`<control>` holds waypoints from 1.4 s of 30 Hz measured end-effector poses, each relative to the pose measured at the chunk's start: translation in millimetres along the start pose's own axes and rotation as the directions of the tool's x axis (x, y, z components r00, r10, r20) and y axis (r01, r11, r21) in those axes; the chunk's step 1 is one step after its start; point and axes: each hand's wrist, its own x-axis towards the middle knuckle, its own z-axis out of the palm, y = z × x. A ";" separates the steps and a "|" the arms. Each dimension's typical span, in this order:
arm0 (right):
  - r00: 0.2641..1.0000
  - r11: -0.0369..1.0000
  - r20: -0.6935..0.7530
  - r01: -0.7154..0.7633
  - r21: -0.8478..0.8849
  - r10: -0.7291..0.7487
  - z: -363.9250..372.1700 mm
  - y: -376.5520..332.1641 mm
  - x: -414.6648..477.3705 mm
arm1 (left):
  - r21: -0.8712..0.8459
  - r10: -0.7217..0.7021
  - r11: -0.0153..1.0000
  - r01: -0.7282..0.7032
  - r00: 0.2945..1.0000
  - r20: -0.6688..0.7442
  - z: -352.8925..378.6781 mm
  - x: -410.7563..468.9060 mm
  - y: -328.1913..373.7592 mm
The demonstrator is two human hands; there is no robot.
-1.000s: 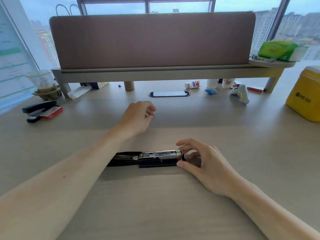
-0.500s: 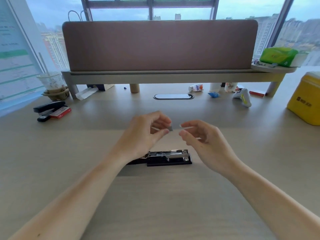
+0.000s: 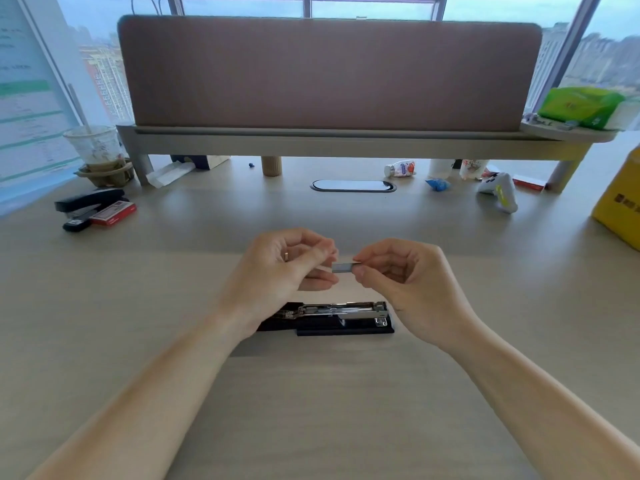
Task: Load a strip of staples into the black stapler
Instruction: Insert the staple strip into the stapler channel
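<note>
The black stapler (image 3: 341, 315) lies on the desk in front of me, opened flat, with its metal staple channel facing up. Its left end is hidden behind my left wrist. A short grey strip of staples (image 3: 343, 268) is held in the air above the stapler, between both hands. My right hand (image 3: 408, 282) pinches the strip's right end with thumb and forefinger. My left hand (image 3: 280, 271) has its fingertips at the strip's left end.
A second black stapler (image 3: 88, 202) and a red staple box (image 3: 114, 213) lie at the far left. A plastic cup (image 3: 95, 147), a white game controller (image 3: 498, 190), a small bottle (image 3: 400, 169) and a yellow box (image 3: 620, 209) stand along the back and right.
My right hand left the stapler's front end and rose. My left hand came back from further up the desk. Both now meet above the stapler on the strip.
</note>
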 end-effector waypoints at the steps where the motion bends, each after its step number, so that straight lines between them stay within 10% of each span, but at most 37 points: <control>1: 1.000 1.000 0.000 0.019 -0.004 -0.019 0.4 1.5 -0.8 | -0.040 -0.062 0.997 0.063 0.998 0.026 -0.9 -0.3 0.7; 10: 0.995 0.993 -0.026 0.093 -0.076 -0.095 1.6 4.3 -5.3 | -0.103 -0.113 0.987 0.121 0.990 0.085 1.1 -2.2 0.6; 28: 0.992 0.991 -0.017 0.128 -0.031 -0.129 -2.0 2.0 -10.5 | 0.286 0.235 0.926 -0.246 0.969 0.074 5.6 -7.5 -7.0; 42: 0.992 0.923 0.104 0.101 -0.370 -0.067 -24.5 24.0 -33.8 | 0.435 0.323 0.818 -0.378 0.926 0.198 6.7 -13.9 -7.9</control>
